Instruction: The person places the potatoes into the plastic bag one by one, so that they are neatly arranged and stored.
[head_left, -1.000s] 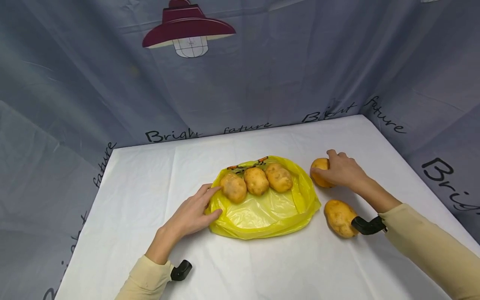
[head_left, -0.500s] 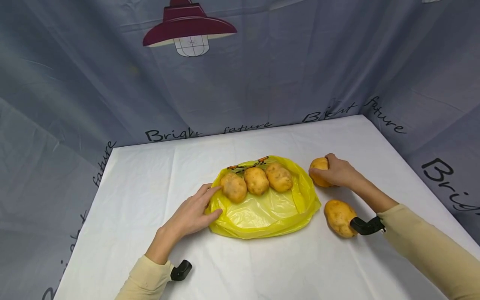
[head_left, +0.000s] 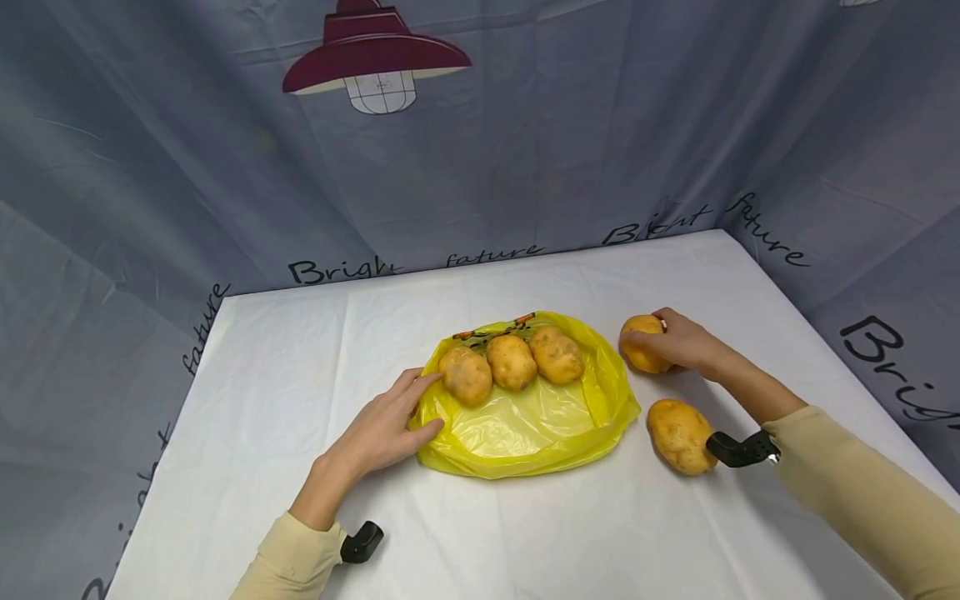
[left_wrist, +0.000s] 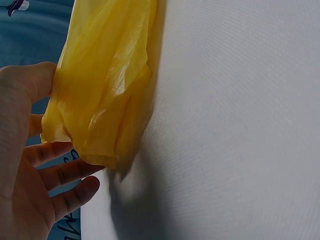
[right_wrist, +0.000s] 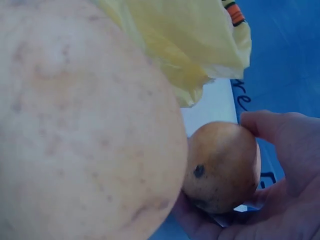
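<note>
My left hand (head_left: 386, 423) rests at the left side of a yellow plastic bag (head_left: 525, 457), thumb and index finger over its rim. In the left wrist view the fingers (left_wrist: 67, 172) are spread and fairly straight against the bag's yellow film (left_wrist: 100, 85). Lying in the mouth of the bag is a row of three potatoes, with the middle potato (head_left: 512, 362) between the other two. To the right of the bag, my right hand (head_left: 686, 342) grips another potato (head_left: 641, 343), thumb on the near side. The right wrist view shows that potato (right_wrist: 222, 167) between thumb and fingers.
One more potato (head_left: 681, 436) lies on the white tablecloth (head_left: 570, 533), nearer me, below my right forearm. It looms large in the right wrist view. Grey curtains (head_left: 525, 167) stand behind the table and at both sides. Black wrist cameras jut from both sleeves.
My right fingers have closed round the far right potato, and the hand has shifted slightly. The left hand, bag and other potatoes have stayed in place.
</note>
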